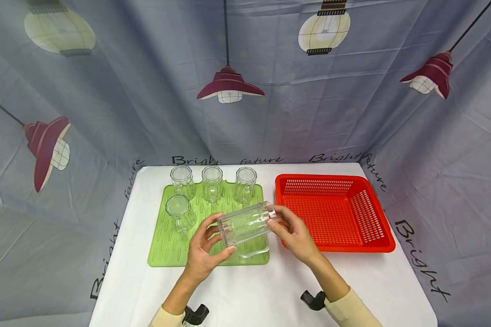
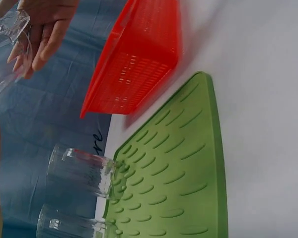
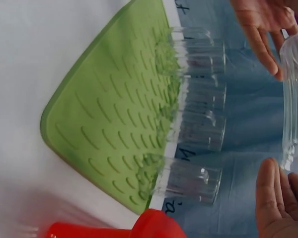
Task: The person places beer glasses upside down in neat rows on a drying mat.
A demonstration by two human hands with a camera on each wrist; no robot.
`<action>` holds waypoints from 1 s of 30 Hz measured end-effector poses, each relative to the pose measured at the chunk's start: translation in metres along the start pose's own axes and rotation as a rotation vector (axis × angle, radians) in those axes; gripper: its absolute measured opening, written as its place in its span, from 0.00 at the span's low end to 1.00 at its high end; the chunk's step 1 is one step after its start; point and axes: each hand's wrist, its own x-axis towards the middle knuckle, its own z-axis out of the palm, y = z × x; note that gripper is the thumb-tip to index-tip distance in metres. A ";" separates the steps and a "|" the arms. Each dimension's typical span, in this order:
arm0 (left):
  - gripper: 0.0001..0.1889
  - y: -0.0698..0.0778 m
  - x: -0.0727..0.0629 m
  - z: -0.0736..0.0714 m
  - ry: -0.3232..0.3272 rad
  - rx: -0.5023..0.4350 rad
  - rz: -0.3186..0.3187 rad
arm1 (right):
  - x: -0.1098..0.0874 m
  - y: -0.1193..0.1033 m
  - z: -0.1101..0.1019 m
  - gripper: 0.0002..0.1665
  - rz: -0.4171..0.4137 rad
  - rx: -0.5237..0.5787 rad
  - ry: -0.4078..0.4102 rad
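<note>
A clear glass mug (image 1: 247, 223) is held sideways above the green drying mat (image 1: 157, 252), its handle hanging toward the front. My left hand (image 1: 202, 252) grips the mug's left end, thumb below and fingers behind. At the other end, my right hand (image 1: 292, 231) pinches the glass between thumb and fingers. In the right wrist view the same mug (image 3: 295, 94) spans between both hands. Several more glass mugs stand on the mat: three along the back, among them the right one (image 1: 244, 186), and one at the left (image 1: 180, 213).
To the right of the mat stands a red plastic basket (image 1: 335, 248) with perforated walls, close to my right hand. Both sit on a white-covered table (image 1: 245, 295). A grey-blue printed curtain (image 1: 270, 127) encloses the back and sides.
</note>
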 end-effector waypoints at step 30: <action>0.42 -0.016 0.047 -0.044 -0.032 0.631 -0.271 | -0.011 0.005 -0.013 0.22 -0.006 -0.067 0.057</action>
